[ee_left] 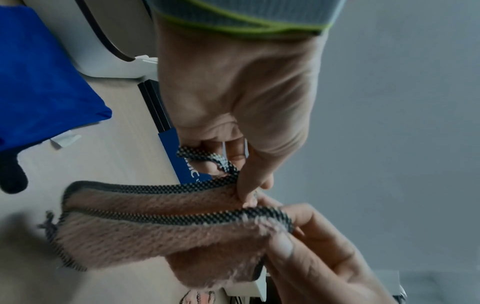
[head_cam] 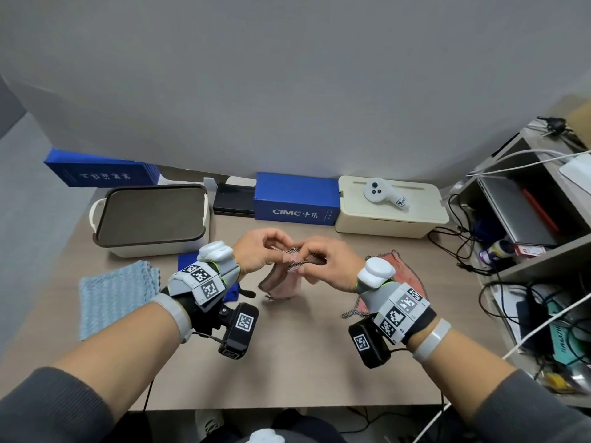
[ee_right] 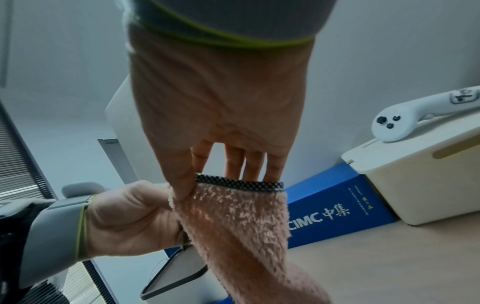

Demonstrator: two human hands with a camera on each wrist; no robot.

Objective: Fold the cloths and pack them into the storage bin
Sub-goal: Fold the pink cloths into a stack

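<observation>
Both hands, left grip point(head_cam: 256, 251) and right grip point(head_cam: 329, 266), pinched the pink cloth's point(head_cam: 284, 279) trimmed edge above the surface's middle, mid-fold; next, probably matching corners before the bin point(head_cam: 96, 215) at the far-left corner.

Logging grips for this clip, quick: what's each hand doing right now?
Left hand: pinching the fluffy pink cloth with checked black trim.
Right hand: pinching the same cloth's trimmed edge.

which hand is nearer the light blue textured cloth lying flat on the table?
Left. The left hand is just right of the light blue textured cloth; the right hand is farther right, beyond it.
</observation>
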